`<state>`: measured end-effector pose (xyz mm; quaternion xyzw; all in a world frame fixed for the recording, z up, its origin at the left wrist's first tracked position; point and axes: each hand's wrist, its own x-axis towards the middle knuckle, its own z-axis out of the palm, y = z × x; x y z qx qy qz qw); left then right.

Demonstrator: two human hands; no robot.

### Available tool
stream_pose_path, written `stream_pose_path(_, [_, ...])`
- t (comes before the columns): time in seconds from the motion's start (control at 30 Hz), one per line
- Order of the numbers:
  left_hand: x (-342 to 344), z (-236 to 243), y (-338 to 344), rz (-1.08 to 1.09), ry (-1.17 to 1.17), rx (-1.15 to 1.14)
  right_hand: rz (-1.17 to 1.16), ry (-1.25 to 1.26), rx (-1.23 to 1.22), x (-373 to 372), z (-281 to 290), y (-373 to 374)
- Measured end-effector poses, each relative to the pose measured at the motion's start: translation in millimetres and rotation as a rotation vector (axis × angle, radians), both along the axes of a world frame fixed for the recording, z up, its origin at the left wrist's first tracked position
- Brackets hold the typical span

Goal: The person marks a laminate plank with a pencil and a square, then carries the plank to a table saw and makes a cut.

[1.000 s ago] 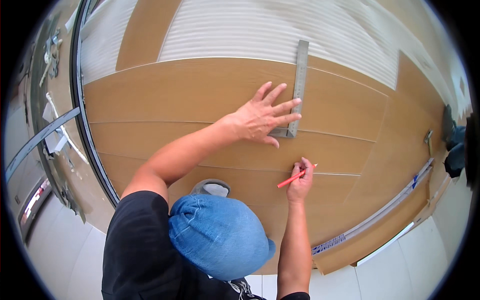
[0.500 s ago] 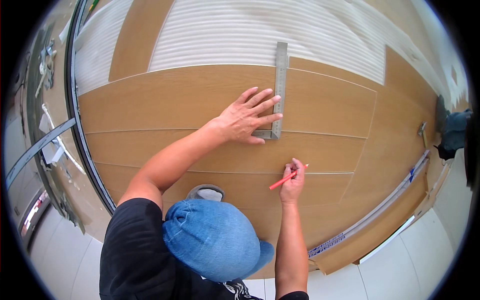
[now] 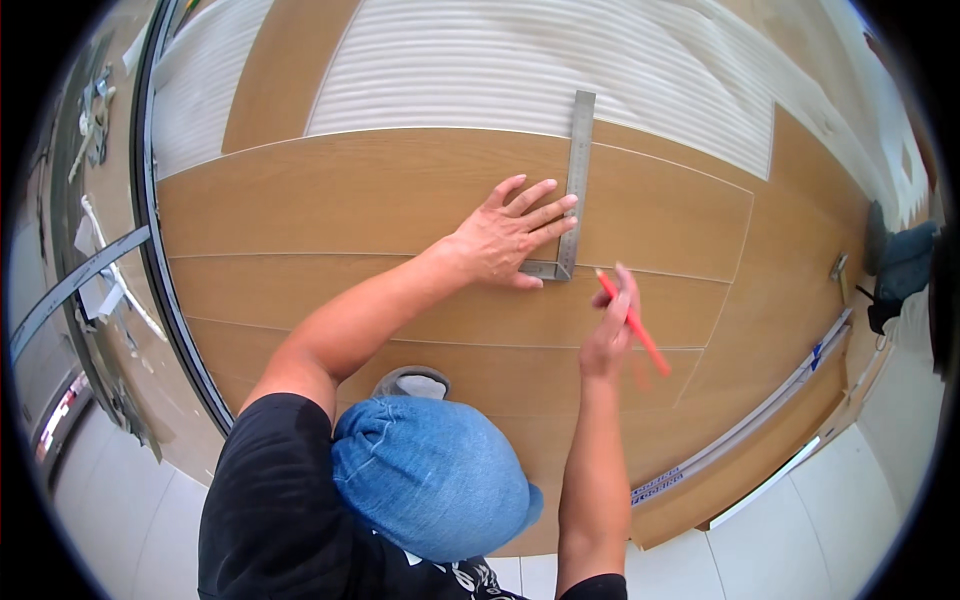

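Observation:
My left hand lies spread over a wood-look plank, with fingertips on the metal square; the square's short arm is partly under the hand. My right hand grips a red pencil, tip up and to the left, just below the square's corner; motion smears it slightly. My bent knee in blue denim fills the lower middle, with a grey shoe behind it.
White ribbed underlay lies beyond the planks. A metal door track edges the left, with debris beside it. At right are a hammer, dark cloth items, a long wrapped strip and white floor tiles.
My right hand has moved up toward the square, and the pencil has swung round so its tip points up-left. My left hand stays spread on the square.

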<state>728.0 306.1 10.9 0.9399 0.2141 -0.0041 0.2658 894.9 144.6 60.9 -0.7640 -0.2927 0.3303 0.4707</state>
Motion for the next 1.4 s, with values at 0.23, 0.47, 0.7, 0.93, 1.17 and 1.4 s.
stream_pose_path(0.23, [1, 1, 1, -0.002, -0.008, -0.008, 0.002, -0.171, 0.127, 18, -26, 123])
stream_pose_path(0.47, [-1, 1, 3, -0.005, -0.015, -0.014, 0.028, -0.154, 0.118, 12, -36, 137])
stream_pose_path(0.7, [-2, 2, 2, 0.0, -0.018, -0.019, 0.055, -0.239, 0.063, 13, -38, 137])
stream_pose_path(0.93, [-3, 4, 0, 0.002, 0.006, -0.017, 0.118, -0.305, -0.036, 12, -11, 122])
stream_pose_path(1.17, [-4, 2, -1, -0.003, 0.033, -0.001, 0.163, -0.22, -0.21, -2, 25, 57])
stream_pose_path(1.4, [2, -3, -6, -0.019, 0.032, 0.037, 0.097, -0.173, -0.186, -1, 19, 33])
